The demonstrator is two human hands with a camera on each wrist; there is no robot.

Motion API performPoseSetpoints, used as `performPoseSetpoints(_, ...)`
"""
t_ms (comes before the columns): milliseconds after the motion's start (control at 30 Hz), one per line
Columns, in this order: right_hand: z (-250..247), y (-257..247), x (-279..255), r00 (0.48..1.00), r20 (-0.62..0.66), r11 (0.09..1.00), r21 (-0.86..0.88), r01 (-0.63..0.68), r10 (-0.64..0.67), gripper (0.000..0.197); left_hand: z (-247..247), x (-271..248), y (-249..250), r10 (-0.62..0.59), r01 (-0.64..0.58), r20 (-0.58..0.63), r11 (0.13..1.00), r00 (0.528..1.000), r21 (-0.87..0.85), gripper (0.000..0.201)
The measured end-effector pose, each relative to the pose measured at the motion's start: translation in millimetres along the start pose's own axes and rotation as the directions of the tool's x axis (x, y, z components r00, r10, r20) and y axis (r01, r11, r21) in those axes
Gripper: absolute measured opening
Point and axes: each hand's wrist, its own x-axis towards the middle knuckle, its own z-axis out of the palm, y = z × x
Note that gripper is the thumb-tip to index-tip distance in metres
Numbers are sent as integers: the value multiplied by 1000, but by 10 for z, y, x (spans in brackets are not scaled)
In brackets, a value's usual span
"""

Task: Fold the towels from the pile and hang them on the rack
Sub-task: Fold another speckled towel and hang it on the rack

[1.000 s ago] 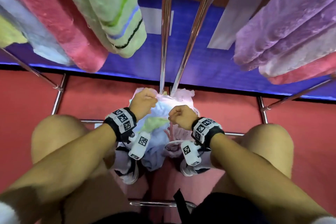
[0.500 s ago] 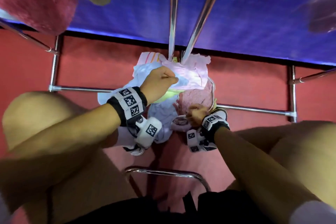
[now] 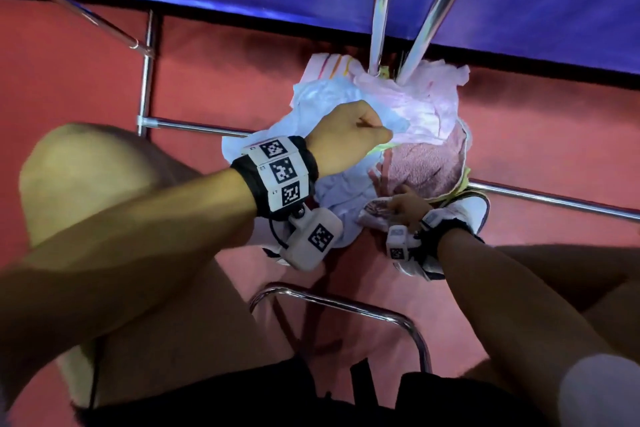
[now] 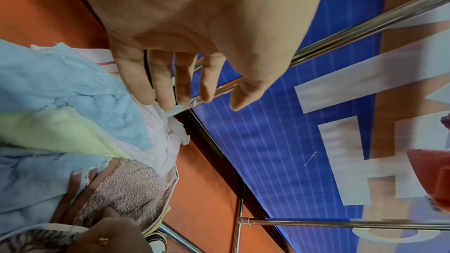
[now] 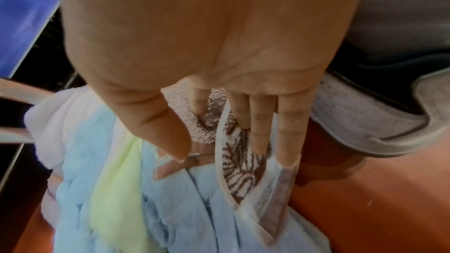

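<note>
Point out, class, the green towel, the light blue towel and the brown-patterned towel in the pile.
green towel [image 4: 60,134]: left wrist view, its flat middle.
light blue towel [image 5: 175,209]: right wrist view, its crumpled middle.
brown-patterned towel [image 5: 243,172]: right wrist view, its patterned face.

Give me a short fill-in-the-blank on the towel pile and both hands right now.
1. The towel pile lies on the ____ floor.
2. The right hand digs its fingers into the ____-patterned towel.
3. The left hand hovers with fingers ____.
4. The yellow-green towel lies between ____ towels.

Missing words: red; brown; straight; blue
</note>
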Motion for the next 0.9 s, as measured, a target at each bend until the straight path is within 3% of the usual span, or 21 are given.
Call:
performPoseSetpoints(100,-42,8,38,999,-21,999,-25,-46,45,27,3,31,8,-13,13,11,1000,1000,-7,12)
performPoseSetpoints(167,-53,-2,-14,999,-17,975,-220,45,-50,13,18,39,30,-10,10,37,1000,999,-5,12)
performPoseSetpoints(200,-55,-11,-7,992,-67,951,-298,84,-108,15,23,39,42,-11,11,49,1000,999,-1,12)
performPoseSetpoints(300,-5,-146,-115,972,-190,978,-184,102,-137,32,24,29,59,-10,10,62,1000,998,9,14)
performPoseSetpoints(367,0,-329,-178,972,-157,965,-224,139,-176,36,-1,32,72,-2,2,52,1000,999,9,15)
performPoseSetpoints(467,-59,-639,-350,962,-119,933,-298,202,-246,25,-52,42,119,14,-14,1,1000,1000,8,15)
performPoseSetpoints(533,-107,-790,-440,911,-175,886,-356,295,-374,21,-85,57,143,29,-30,-22,1000,999,-6,15)
performPoseSetpoints(600,-117,-962,-629,825,-201,817,-384,430,-528,19,-106,50,154,55,-55,-20,998,998,-7,17)
performPoseSetpoints(700,-83,-1287,-1161,711,-15,632,-473,614,-703,29,-119,18,164,115,-114,-1,991,993,72,32)
performPoseSetpoints(800,-132,-1595,-1713,550,-48,536,-313,784,-833,32,-150,-38,225,216,-218,28,971,976,104,48)
performPoseSetpoints(900,-192,-1706,-2259,500,-62,497,-263,827,-864,24,-180,-75,314,319,-315,-27,944,947,103,33)
